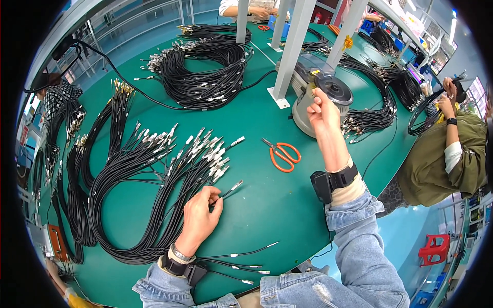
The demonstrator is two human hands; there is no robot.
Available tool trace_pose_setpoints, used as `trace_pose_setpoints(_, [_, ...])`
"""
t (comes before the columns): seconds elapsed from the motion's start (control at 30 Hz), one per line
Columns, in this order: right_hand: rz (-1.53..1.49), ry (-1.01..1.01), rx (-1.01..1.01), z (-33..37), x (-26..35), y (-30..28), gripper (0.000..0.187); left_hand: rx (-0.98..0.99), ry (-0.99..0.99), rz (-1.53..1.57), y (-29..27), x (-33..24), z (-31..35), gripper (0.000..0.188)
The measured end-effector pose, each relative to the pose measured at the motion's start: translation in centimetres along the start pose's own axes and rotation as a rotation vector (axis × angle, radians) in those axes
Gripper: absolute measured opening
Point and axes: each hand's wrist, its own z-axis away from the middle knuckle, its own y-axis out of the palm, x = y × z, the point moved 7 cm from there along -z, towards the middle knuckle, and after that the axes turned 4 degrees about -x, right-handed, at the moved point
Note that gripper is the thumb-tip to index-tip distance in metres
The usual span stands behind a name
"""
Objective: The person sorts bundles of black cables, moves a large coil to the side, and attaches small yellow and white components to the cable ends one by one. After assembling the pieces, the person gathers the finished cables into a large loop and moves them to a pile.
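Note:
Low over the green table, my left hand (199,216) is closed on a black cable (233,188), its tip poking out past the fingers to the right. A large curved bundle of black cables (110,192) with white-tagged ends lies beside that hand. My right hand (324,117) is raised in front of a grey tabletop dispenser (303,109) with a round dark reel, thumb and fingers pinched together at its outlet. A small yellowish bit shows near those fingertips; what they hold is too small to make out. Orange-handled scissors (284,157) rest between my hands.
A thick coil of cables (205,77) sits at the back. A grey metal post (290,56) rises beside the dispenser. Several loose cable ends (241,266) reach toward the front edge. At right, a person in an olive jacket (444,159) handles cables; a red stool (434,250) stands beyond.

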Motion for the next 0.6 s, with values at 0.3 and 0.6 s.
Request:
trace_pose_setpoints(0.3, [0.232,-0.208,0.340,3.0,4.1,1.8,0.026,0.007,0.006,0.018,-0.2,-0.2,0.0,0.021])
trace_pose_setpoints(0.6, [1.640,-1.303,-0.040,2.3,8.8,0.7,0.042,-0.014,0.043,0.163,-0.6,-1.5,-0.1,0.015])
